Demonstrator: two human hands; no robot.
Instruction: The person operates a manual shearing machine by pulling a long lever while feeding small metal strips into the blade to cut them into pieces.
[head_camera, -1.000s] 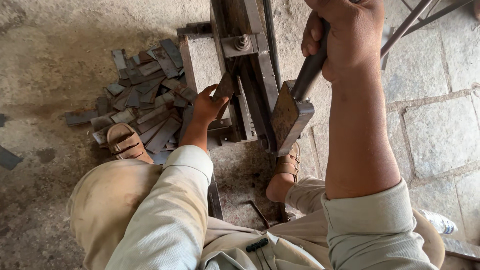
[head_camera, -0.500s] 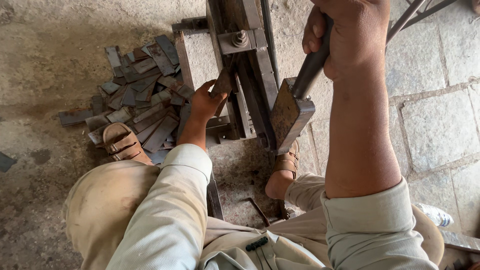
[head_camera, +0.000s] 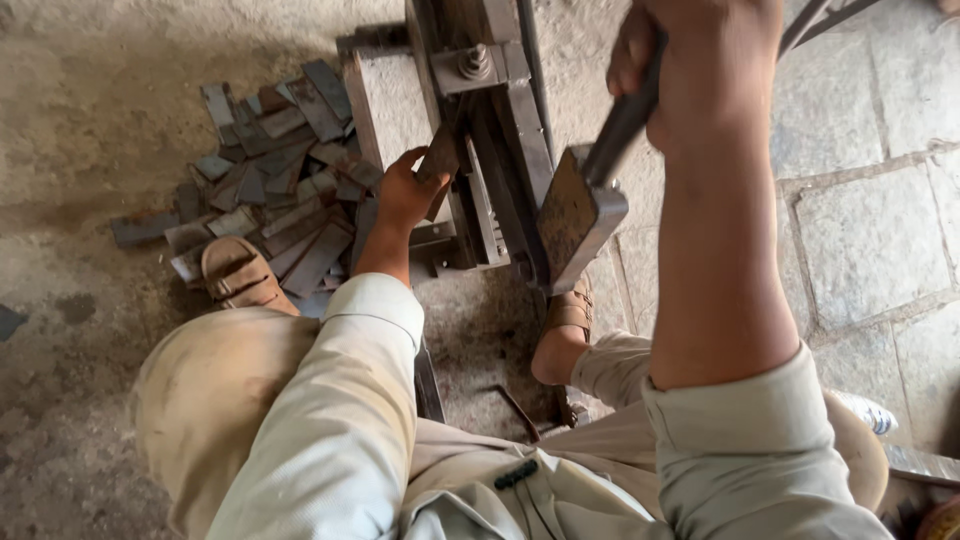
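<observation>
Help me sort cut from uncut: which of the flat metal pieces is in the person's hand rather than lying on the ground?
The rusty brown piece pinched in the left hand, held against the upright metal frame. All the other pieces lie loose in the grey pile on the floor.

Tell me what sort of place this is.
Probably a small metalworking shop with work done at floor level. A pile of cut metal strips lies on the bare ground, the right hand grips a heavy lever, and the left hand feeds a strip into a steel cutter.
</observation>
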